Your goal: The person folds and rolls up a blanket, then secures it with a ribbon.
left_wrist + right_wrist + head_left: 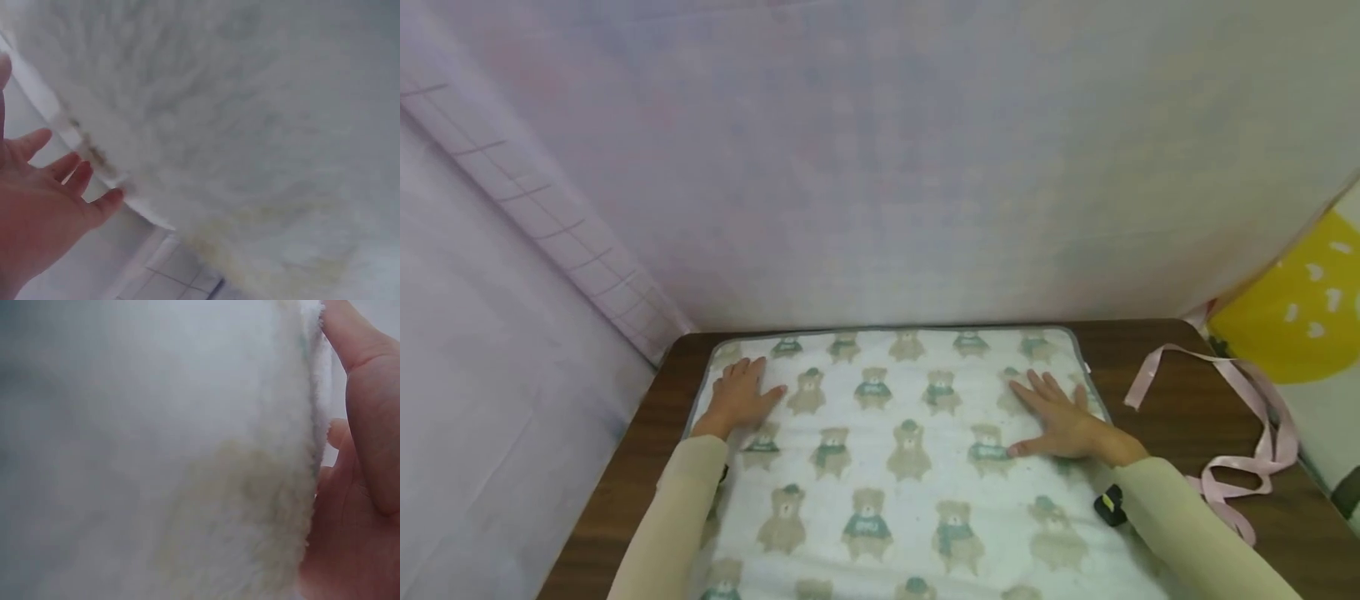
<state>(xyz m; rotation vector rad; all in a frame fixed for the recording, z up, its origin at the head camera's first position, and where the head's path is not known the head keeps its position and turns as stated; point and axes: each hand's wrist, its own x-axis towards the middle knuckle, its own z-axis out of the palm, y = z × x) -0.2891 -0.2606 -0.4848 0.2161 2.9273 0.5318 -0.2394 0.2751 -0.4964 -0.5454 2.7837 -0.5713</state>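
Observation:
A white fleecy blanket [887,400] printed with beige bears in green scarves, hats and sweaters lies spread on the brown table. My left hand [741,400] is at its far left part, fingers spread and thumb toward the middle. At the far right part is my right hand [1060,421], palm down with fingers splayed. In the left wrist view the left hand [47,200] shows spread fingers close to the white cloth. The right wrist view has blurred white fleece [237,506] beside the right hand [369,456].
A pink ribbon [1273,442] lies in loose loops on the table [617,492] to the right of the blanket. Pale hanging cloth [880,183] stands behind the table, with more white cloth at the left. A yellow printed shape [1292,325] shows at the right.

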